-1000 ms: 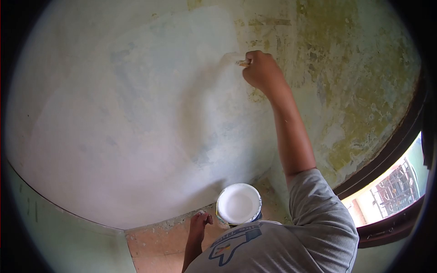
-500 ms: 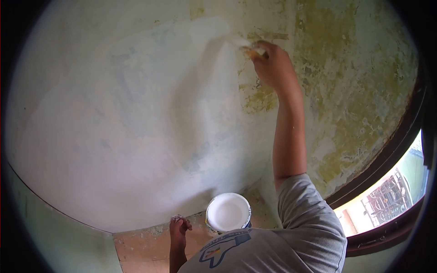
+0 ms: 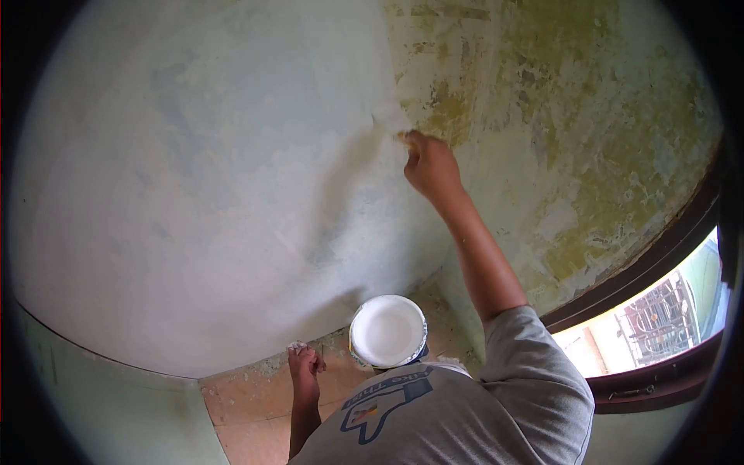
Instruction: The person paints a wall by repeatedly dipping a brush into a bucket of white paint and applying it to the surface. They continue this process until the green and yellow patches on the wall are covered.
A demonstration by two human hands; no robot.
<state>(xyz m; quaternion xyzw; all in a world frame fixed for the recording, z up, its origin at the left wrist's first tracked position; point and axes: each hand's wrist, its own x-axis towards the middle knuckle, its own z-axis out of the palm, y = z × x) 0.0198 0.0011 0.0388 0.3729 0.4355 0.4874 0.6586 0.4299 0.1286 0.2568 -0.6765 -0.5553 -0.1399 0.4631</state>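
My right hand point(image 3: 432, 164) is raised against the wall point(image 3: 256, 155), closed around the yellowish handle of a paintbrush point(image 3: 401, 136). The brush's pale head is blurred and hard to separate from the white wall, near the edge of the whitened area. Low down, my left hand point(image 3: 307, 363) has its fingers curled, with whitish stuff at the fingertips; whether it grips anything I cannot make out. Just right of that hand stands a bucket point(image 3: 423, 332) of white paint, close in front of my body, with white smears on its rim.
Peeling yellow-green patches point(image 3: 573, 147) cover the wall on the right. A dark-framed window point(image 3: 659, 391) opens at the lower right, with a metal grille outside. Orange-brown floor tiles point(image 3: 256, 407) lie below, and a pale green wall point(image 3: 108, 411) is at lower left.
My right hand has moved down the wall and a little left with the paintbrush. The view has shifted upside slightly, so the bucket and left hand appear higher; the left hand's curled pose looks the same.
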